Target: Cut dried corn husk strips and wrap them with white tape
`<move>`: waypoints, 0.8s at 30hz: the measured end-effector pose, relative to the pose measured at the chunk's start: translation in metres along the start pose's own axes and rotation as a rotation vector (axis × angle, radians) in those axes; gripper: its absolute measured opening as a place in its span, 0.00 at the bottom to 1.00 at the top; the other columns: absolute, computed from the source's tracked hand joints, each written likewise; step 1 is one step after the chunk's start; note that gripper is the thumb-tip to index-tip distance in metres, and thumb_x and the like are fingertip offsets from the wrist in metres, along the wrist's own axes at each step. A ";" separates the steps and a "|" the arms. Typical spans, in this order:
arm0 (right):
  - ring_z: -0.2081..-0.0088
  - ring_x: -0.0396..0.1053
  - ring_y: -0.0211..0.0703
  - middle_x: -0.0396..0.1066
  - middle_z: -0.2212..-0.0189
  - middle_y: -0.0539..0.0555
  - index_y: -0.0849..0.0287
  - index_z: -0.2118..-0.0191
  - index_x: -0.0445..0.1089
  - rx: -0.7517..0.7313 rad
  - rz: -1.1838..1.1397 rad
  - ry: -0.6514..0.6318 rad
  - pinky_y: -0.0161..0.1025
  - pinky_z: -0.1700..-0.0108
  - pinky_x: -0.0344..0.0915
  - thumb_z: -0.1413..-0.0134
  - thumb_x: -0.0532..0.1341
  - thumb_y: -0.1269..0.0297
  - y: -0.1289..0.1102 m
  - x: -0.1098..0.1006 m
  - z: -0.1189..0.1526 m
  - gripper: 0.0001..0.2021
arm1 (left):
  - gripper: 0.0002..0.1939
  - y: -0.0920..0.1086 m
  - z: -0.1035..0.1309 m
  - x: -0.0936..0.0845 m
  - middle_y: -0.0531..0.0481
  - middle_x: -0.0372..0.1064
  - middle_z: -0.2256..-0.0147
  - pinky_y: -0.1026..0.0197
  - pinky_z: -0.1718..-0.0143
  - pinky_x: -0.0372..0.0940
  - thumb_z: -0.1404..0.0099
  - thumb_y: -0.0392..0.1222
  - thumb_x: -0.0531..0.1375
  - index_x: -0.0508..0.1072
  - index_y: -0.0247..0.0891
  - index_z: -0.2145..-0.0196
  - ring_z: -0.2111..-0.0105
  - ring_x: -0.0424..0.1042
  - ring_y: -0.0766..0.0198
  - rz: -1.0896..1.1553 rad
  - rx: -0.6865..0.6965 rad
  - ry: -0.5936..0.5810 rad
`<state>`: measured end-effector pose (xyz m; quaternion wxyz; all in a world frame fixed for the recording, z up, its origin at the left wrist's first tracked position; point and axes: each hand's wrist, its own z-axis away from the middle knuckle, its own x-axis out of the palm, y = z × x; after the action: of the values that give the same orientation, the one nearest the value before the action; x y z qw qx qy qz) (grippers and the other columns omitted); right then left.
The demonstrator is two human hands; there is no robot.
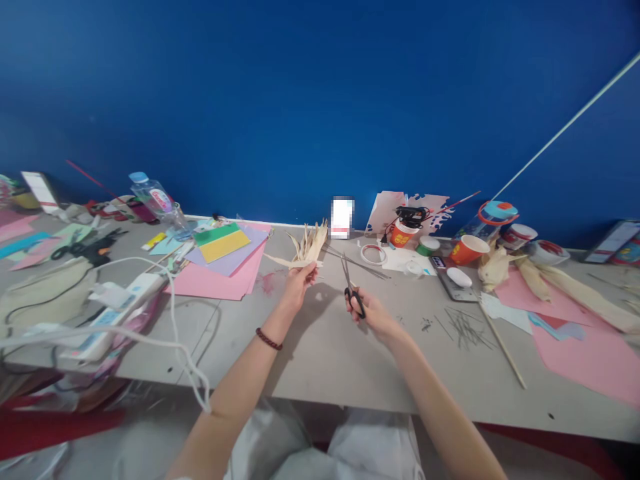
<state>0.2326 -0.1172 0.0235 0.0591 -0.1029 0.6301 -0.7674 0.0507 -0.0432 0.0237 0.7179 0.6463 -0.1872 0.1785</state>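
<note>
My left hand (299,283) pinches the base of a bunch of dried corn husk (311,245), whose pale strips fan upward and to the left. In my right hand (367,310) is a pair of scissors (349,280) with black handles, blades pointing up and slightly parted. The blades stand to the right of the husk bunch, apart from it. Thin dark wires (367,263) lie on the table behind the scissors. Just beyond my hands a phone with a white screen (342,218) leans on the blue wall.
On the left are pink paper (213,280), a power strip (120,317) with white cables, a glue gun (97,247) and a plastic bottle (157,200). Rightward stand orange paper cups (469,249), a roll of tape (373,254), loose wires (465,327), a wooden stick (503,343) and more husks (585,293).
</note>
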 end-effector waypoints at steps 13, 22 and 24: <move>0.82 0.49 0.27 0.59 0.72 0.46 0.54 0.60 0.56 0.085 0.014 -0.103 0.26 0.85 0.43 0.57 0.59 0.40 0.003 0.011 0.008 0.26 | 0.11 0.000 0.025 0.023 0.51 0.65 0.81 0.68 0.80 0.55 0.52 0.44 0.66 0.74 0.32 0.78 0.81 0.60 0.73 -0.227 0.000 -0.094; 0.83 0.51 0.27 0.61 0.73 0.46 0.56 0.61 0.57 0.087 0.017 -0.102 0.27 0.85 0.46 0.58 0.59 0.39 0.001 0.009 0.008 0.27 | 0.13 -0.005 0.023 0.020 0.51 0.66 0.81 0.67 0.79 0.55 0.53 0.47 0.66 0.74 0.32 0.79 0.81 0.60 0.72 -0.280 -0.003 -0.125; 0.83 0.52 0.27 0.61 0.73 0.46 0.56 0.61 0.58 0.089 0.018 -0.099 0.27 0.85 0.47 0.57 0.59 0.39 0.002 0.008 0.007 0.26 | 0.13 -0.006 0.023 0.020 0.51 0.66 0.81 0.67 0.78 0.56 0.52 0.47 0.66 0.74 0.32 0.79 0.81 0.60 0.72 -0.289 -0.006 -0.133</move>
<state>0.2266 -0.1260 0.0234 0.1015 -0.1324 0.5926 -0.7880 0.0704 -0.0664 0.0303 0.7241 0.6748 -0.1397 0.0294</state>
